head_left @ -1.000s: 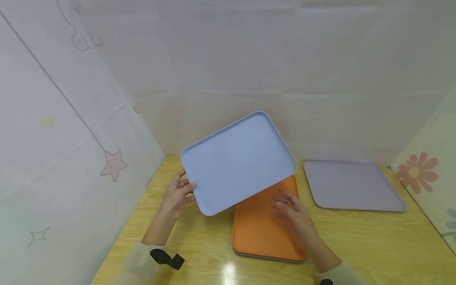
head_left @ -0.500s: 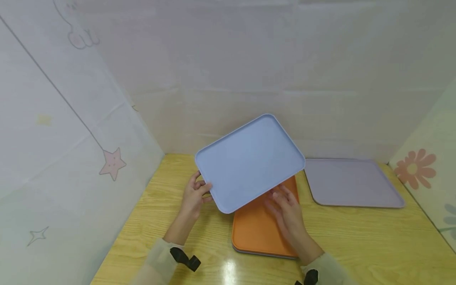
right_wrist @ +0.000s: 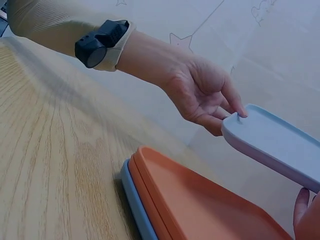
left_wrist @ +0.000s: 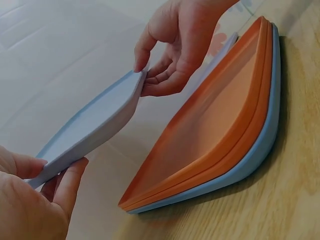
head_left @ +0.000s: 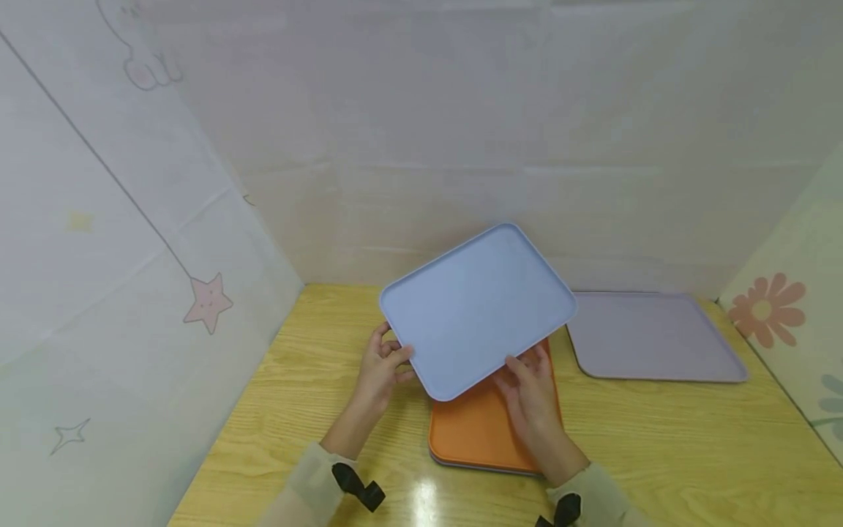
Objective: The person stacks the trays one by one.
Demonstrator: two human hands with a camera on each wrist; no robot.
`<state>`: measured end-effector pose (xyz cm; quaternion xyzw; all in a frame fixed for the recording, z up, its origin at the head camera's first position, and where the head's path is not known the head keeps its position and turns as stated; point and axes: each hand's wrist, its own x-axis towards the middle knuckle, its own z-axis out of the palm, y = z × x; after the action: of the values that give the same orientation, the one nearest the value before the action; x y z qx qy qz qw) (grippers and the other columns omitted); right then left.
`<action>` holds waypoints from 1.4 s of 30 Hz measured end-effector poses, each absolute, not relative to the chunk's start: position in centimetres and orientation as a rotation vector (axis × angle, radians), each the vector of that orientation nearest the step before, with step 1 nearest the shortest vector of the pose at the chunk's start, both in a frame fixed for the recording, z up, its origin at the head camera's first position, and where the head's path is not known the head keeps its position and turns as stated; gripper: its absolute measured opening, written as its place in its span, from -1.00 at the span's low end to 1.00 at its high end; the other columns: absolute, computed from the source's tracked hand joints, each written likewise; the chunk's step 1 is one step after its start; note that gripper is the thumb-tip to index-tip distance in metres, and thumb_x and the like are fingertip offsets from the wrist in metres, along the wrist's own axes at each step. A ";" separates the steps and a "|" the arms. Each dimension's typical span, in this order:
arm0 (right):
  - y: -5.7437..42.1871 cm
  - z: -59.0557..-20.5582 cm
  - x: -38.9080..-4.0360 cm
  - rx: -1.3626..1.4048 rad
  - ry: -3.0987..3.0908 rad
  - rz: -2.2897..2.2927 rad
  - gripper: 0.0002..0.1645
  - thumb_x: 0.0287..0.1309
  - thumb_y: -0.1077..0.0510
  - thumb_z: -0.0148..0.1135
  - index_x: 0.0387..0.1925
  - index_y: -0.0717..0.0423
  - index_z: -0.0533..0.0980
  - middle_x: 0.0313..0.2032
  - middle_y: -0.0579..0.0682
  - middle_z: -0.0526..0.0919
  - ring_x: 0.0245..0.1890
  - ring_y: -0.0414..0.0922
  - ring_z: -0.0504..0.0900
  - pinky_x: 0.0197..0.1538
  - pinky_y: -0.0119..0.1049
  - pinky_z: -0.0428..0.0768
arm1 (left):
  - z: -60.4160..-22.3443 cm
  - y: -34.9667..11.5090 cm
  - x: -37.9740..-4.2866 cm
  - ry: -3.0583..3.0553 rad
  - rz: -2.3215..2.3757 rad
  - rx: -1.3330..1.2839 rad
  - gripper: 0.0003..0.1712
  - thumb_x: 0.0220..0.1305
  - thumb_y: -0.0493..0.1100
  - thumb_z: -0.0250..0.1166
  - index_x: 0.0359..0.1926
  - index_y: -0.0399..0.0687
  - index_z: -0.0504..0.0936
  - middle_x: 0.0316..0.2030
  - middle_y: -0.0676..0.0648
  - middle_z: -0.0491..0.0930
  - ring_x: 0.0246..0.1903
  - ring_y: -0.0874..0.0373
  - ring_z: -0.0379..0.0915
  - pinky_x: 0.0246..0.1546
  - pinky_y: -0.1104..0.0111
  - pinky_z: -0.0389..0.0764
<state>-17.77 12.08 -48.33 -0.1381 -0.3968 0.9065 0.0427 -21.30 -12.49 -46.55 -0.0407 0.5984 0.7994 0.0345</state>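
A light blue rectangular tray point(head_left: 481, 311) is held up in the air, tilted, above a stack of trays. My left hand point(head_left: 382, 369) pinches its left short edge, thumb on the upper face and fingers beneath. On the near long edge my right hand point(head_left: 532, 399) grips the rim, with the thumb on top. Below lies the stack, topped by an orange tray point(head_left: 481, 432). In the left wrist view, a second orange rim and a blue tray point(left_wrist: 260, 157) show under the top one. The held tray covers the stack's far part in the head view.
A pale purple tray point(head_left: 658, 337) lies on the wooden table point(head_left: 658, 439) at the right, near the back wall. White printed sheets point(head_left: 421, 132) enclose the table at the back and both sides.
The light blue tray and my left hand have moved right and slightly down. My right hand has moved from over the orange tray to the light blue tray's near edge and now grips it.
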 end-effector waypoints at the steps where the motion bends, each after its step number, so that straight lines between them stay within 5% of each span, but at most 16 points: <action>1: 12.1 -48.3 -17.8 -0.428 -1.215 2.768 -0.29 0.37 0.42 0.06 0.35 -0.18 0.08 0.01 -0.07 0.36 -0.14 -0.19 0.54 -0.08 -0.23 0.61 | -46.6 -12.4 -21.2 1.831 2.456 -0.123 -0.23 0.32 -0.41 0.26 0.46 0.01 0.20 -0.22 -0.08 0.46 -0.28 0.09 0.57 -0.33 0.20 0.75; 13: 12.9 -48.5 -17.9 -0.504 -1.335 2.695 -0.25 0.35 0.39 0.09 0.43 -0.11 0.10 0.03 -0.05 0.39 -0.16 -0.16 0.59 -0.15 -0.26 0.65 | -47.4 -11.9 -20.7 1.850 2.374 -0.065 -0.20 0.28 -0.38 0.30 0.43 -0.02 0.13 -0.21 -0.10 0.46 -0.21 0.08 0.58 -0.26 0.08 0.76; 21: 13.7 -48.4 -17.4 -0.589 -1.336 2.681 -0.33 0.34 0.40 0.06 0.36 -0.08 0.16 -0.13 -0.08 0.43 -0.27 -0.19 0.59 -0.25 -0.27 0.67 | -47.9 -11.6 -20.2 1.861 2.358 0.012 -0.22 0.22 -0.36 0.33 0.37 -0.07 0.15 -0.20 -0.10 0.49 -0.21 0.05 0.61 -0.22 -0.02 0.75; 32: 16.7 -47.4 -17.1 -0.545 -1.474 2.731 -0.31 0.28 0.41 0.05 0.36 -0.09 0.23 -0.09 -0.21 0.60 -0.30 -0.20 0.63 -0.21 -0.31 0.67 | -47.2 -14.4 -20.8 1.860 2.327 -0.022 -0.57 0.53 0.11 0.09 0.04 -0.18 0.40 -0.16 -0.14 0.50 -0.28 0.00 0.59 -0.15 -0.19 0.68; 42: 20.1 -47.6 -16.6 -0.384 -1.794 2.725 -0.17 0.33 0.39 0.07 0.54 0.09 0.03 -0.21 -0.18 0.66 -0.29 -0.21 0.66 -0.17 -0.30 0.70 | -46.6 -16.7 -22.6 1.960 2.119 -0.013 -0.40 0.53 0.21 -0.01 0.10 -0.26 0.48 0.04 -0.27 0.48 -0.22 0.02 0.54 -0.21 0.04 0.73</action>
<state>-16.63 20.06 -47.56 -0.1166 -0.5448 0.8273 -0.0716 -22.55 -16.73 -46.56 -0.0046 0.6737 0.7280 0.1272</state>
